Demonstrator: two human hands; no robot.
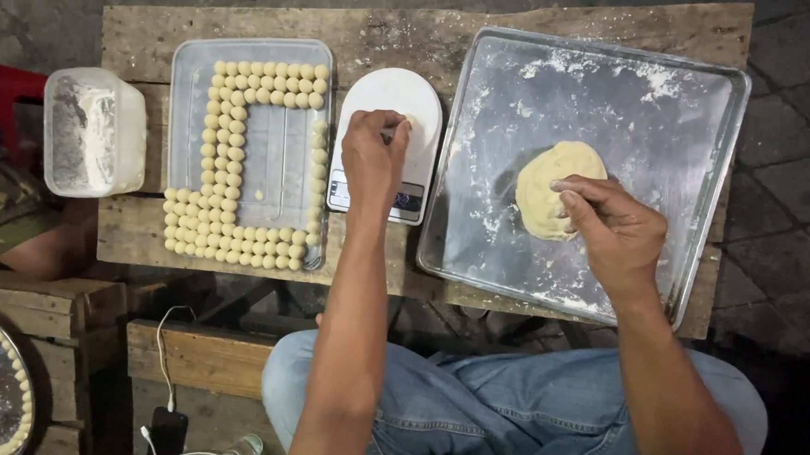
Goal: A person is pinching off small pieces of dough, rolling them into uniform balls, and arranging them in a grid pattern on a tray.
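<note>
Right hand (613,231) fingers pinch the edge of the dough lump (555,187), which lies on the floured metal tray (696,141). Left hand (374,157) fingertips pinched over the white kitchen scale (388,102), grasp unclear. Just left of it, a clear tray (192,69) holds dough balls (233,154); a flour tub (94,131) stands farther left.

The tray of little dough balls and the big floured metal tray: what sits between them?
In the head view, a small white kitchen scale sits between the clear tray of dough balls and the floured metal tray. The left hand hovers over it.
</note>
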